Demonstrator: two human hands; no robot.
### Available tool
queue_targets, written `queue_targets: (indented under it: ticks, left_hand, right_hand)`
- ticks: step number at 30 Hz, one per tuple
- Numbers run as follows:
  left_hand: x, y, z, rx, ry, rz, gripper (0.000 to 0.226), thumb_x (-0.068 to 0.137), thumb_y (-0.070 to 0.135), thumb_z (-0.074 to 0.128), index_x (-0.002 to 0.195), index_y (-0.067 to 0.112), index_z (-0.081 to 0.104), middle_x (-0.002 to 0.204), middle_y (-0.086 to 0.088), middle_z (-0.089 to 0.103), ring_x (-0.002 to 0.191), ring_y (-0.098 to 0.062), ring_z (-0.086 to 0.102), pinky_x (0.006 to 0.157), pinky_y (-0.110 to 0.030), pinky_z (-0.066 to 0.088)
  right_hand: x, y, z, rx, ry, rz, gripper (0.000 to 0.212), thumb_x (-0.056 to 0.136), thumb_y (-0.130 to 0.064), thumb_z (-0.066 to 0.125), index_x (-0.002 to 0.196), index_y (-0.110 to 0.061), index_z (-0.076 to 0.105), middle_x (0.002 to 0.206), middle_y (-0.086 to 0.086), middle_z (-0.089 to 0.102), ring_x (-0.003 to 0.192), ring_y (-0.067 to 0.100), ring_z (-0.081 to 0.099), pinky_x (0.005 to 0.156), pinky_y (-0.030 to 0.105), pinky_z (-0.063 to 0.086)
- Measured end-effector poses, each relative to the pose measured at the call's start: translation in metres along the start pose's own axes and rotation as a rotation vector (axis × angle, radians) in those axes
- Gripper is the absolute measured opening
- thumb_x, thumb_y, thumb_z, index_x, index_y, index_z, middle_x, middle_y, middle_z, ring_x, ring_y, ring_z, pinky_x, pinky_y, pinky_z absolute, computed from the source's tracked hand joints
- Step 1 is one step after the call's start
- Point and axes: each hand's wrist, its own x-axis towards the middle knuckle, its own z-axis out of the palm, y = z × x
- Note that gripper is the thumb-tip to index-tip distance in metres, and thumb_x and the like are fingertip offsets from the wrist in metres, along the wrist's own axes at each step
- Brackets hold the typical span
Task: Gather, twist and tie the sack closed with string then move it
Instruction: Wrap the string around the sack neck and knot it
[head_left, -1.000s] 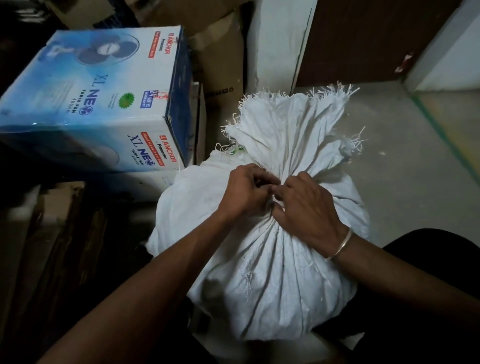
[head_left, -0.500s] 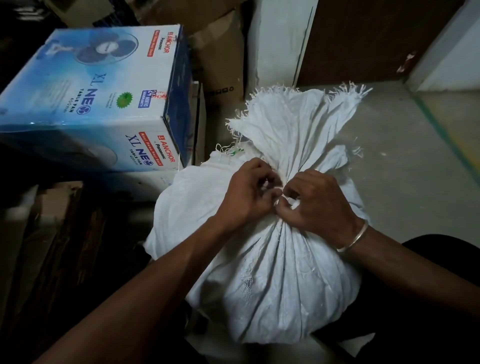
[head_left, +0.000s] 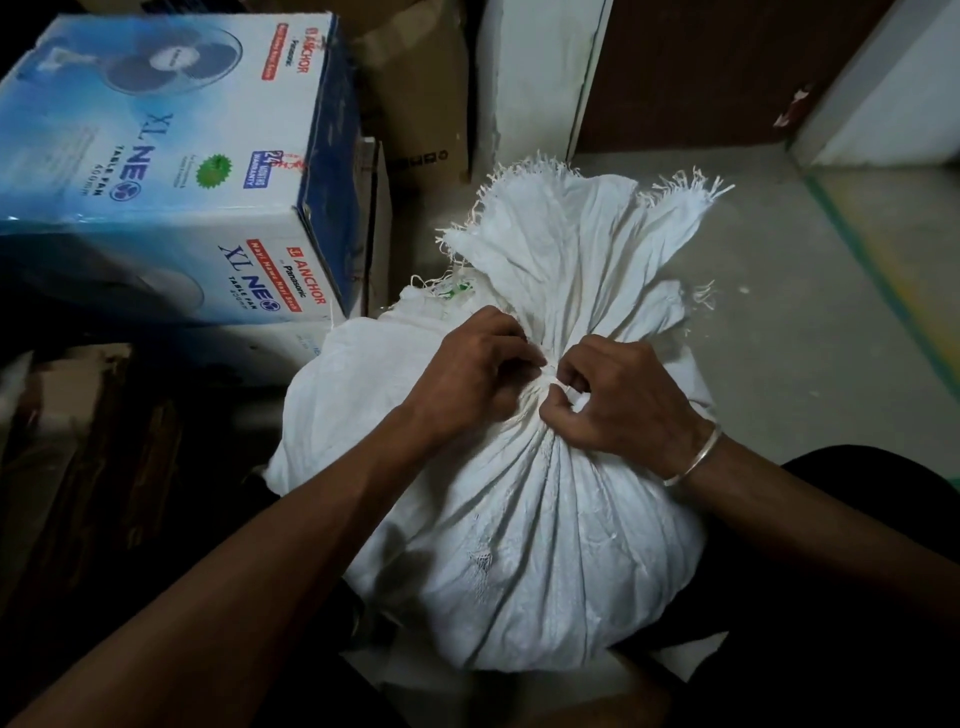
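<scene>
Beyond our left hand (head_left: 467, 374) sits a blue-and-white cardboard fan box (head_left: 156, 171). Under both hands the bulging white woven sack (head_left: 519, 545) stands on the floor (head_left: 779, 312), mouth already gathered into a neck between them. Left and right hand (head_left: 623, 400) curl there, each pinching the thin white string (head_left: 566, 388); we judge the knot unfinished, the move not begun.

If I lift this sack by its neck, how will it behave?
Probably floppy: the sack is creased woven cloth and should sag. Its full, bulging body suggests some weight. Slumped wide, it seems unlikely to roll.
</scene>
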Motion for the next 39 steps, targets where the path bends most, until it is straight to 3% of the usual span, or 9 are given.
queue_targets:
  ticks: [3, 9, 13, 16, 20, 24, 29, 36, 39]
  left_hand:
    - [0.000, 0.002, -0.004, -0.024, 0.047, -0.104, 0.017, 0.076, 0.009, 0.079, 0.092, 0.014, 0.084, 0.084, 0.000, 0.070, 0.084, -0.019, 0.063, 0.071, -0.039, 0.054]
    - [-0.012, 0.013, -0.015, 0.002, -0.009, -0.042, 0.019, 0.079, 0.011, 0.084, 0.097, 0.015, 0.078, 0.096, -0.001, 0.066, 0.087, -0.021, 0.065, 0.071, -0.043, 0.055]
    - [-0.013, 0.010, -0.012, -0.014, 0.023, -0.053, 0.019, 0.079, 0.008, 0.085, 0.093, 0.020, 0.083, 0.096, -0.002, 0.064, 0.084, -0.020, 0.066, 0.068, -0.039, 0.055]
    - [-0.015, 0.011, -0.011, -0.051, 0.019, -0.063, 0.018, 0.080, 0.008, 0.086, 0.095, 0.018, 0.084, 0.095, -0.002, 0.063, 0.082, -0.017, 0.066, 0.069, -0.037, 0.055]
    - [-0.016, 0.013, -0.009, -0.086, 0.032, -0.134, 0.019, 0.078, 0.011, 0.088, 0.097, 0.016, 0.085, 0.095, -0.003, 0.064, 0.083, -0.016, 0.066, 0.070, -0.037, 0.054]
    - [-0.018, 0.013, -0.009, -0.149, 0.041, -0.186, 0.020, 0.077, 0.013, 0.088, 0.096, 0.013, 0.085, 0.094, -0.006, 0.064, 0.084, -0.021, 0.067, 0.071, -0.040, 0.055]
    - [-0.018, 0.010, -0.006, -0.214, 0.019, -0.264, 0.026, 0.073, 0.012, 0.090, 0.099, 0.013, 0.085, 0.096, -0.009, 0.062, 0.080, -0.023, 0.067, 0.074, -0.039, 0.059]
    - [-0.020, 0.010, -0.001, -0.380, 0.050, -0.457, 0.036, 0.065, 0.008, 0.098, 0.097, 0.018, 0.083, 0.093, 0.000, 0.067, 0.079, -0.008, 0.069, 0.079, -0.024, 0.059]
    - [-0.019, 0.013, 0.000, -0.433, 0.061, -0.507, 0.038, 0.065, 0.003, 0.097, 0.096, 0.019, 0.082, 0.095, 0.001, 0.066, 0.080, -0.007, 0.068, 0.077, -0.018, 0.056]
  right_hand:
    - [0.003, -0.003, 0.004, 0.066, 0.002, 0.079, 0.014, 0.075, -0.020, 0.071, 0.072, -0.011, 0.060, 0.066, -0.002, 0.055, 0.055, 0.017, 0.052, 0.053, 0.037, 0.047]
    - [-0.004, -0.002, -0.011, 0.492, -0.087, 0.445, 0.006, 0.079, -0.017, 0.082, 0.081, -0.016, 0.076, 0.076, -0.007, 0.075, 0.071, 0.005, 0.071, 0.072, 0.023, 0.058]
    - [-0.018, 0.013, -0.012, 0.638, -0.116, 0.716, 0.020, 0.081, -0.004, 0.066, 0.081, -0.019, 0.079, 0.078, -0.003, 0.078, 0.075, 0.012, 0.074, 0.077, 0.036, 0.060]
    - [-0.025, 0.015, -0.013, 0.622, -0.275, 0.697, 0.017, 0.081, -0.014, 0.071, 0.081, -0.029, 0.079, 0.078, -0.008, 0.077, 0.073, 0.006, 0.071, 0.073, 0.032, 0.056]
    - [-0.021, 0.010, -0.012, 0.658, -0.309, 0.683, 0.007, 0.082, -0.033, 0.077, 0.083, -0.026, 0.079, 0.078, -0.005, 0.077, 0.073, 0.012, 0.073, 0.071, 0.036, 0.058]
    - [-0.022, 0.008, -0.012, 0.523, -0.344, 0.657, 0.008, 0.088, -0.029, 0.074, 0.081, -0.028, 0.077, 0.077, -0.005, 0.076, 0.074, 0.009, 0.071, 0.074, 0.036, 0.057]
    - [-0.022, -0.007, -0.007, 0.121, -0.292, 0.485, 0.015, 0.096, -0.031, 0.063, 0.088, -0.020, 0.070, 0.087, -0.003, 0.074, 0.085, 0.022, 0.065, 0.072, 0.035, 0.042]
    - [-0.011, -0.003, -0.007, 0.242, -0.290, 0.489, 0.008, 0.091, -0.027, 0.069, 0.086, -0.023, 0.075, 0.081, -0.010, 0.073, 0.080, 0.010, 0.066, 0.071, 0.029, 0.044]
    - [-0.012, -0.009, -0.003, 0.211, -0.232, 0.472, 0.006, 0.089, -0.025, 0.072, 0.087, -0.021, 0.076, 0.084, -0.007, 0.076, 0.080, 0.014, 0.067, 0.073, 0.031, 0.048]
